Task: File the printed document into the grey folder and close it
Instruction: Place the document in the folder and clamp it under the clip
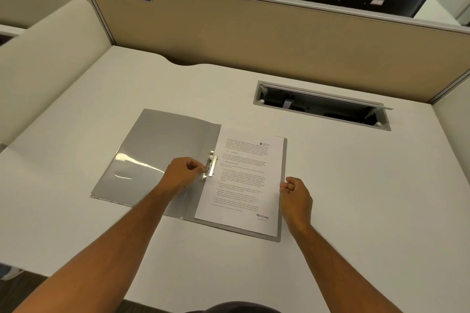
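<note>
Right hand loosely curled, pinching the right edge of the printed document. Left hand closed on the metal clip at the spine. Document flat on the right leaf of the grey folder, lying open on the white desk. Beyond, open cable hatch, tan partition.

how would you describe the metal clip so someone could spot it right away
On the white desk lies an open grey plastic folder with a printed white document on its right half. The shiny silver metal clip sits along the fold, at the document's left edge, at the left hand fingertips. It is the only metallic part.
</note>
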{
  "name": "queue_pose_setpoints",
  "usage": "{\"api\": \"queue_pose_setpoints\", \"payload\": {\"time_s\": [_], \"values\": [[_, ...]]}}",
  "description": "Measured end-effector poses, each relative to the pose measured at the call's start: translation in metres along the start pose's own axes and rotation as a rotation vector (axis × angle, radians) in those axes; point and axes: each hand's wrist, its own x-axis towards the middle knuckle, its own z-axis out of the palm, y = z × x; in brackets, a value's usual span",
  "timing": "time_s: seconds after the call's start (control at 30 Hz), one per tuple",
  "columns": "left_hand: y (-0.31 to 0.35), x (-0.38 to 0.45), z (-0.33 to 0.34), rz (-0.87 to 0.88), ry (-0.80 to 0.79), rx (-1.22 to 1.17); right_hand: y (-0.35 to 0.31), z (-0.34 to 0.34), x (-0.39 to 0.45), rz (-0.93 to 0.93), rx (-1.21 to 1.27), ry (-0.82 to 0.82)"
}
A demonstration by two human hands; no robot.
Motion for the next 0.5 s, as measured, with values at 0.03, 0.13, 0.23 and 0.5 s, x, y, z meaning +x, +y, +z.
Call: {"api": "queue_pose_setpoints", "payload": {"time_s": [0.03, 0.13, 0.23, 0.5], "values": [[-0.001, 0.001, 0.002, 0.011, 0.003, 0.052, 0.0, 0.0, 0.0, -0.008, -0.009, 0.004], [-0.002, 0.003, 0.005, 0.026, 0.02, 0.18, 0.0, 0.001, -0.001, -0.023, -0.016, 0.011], [-0.002, 0.004, 0.009, 0.037, 0.038, 0.256, 0.0, 0.002, -0.002, -0.033, -0.028, 0.017], [-0.005, 0.002, 0.017, 0.085, 0.082, 0.286, 0.001, 0.002, -0.003, -0.039, -0.035, 0.026]]}}
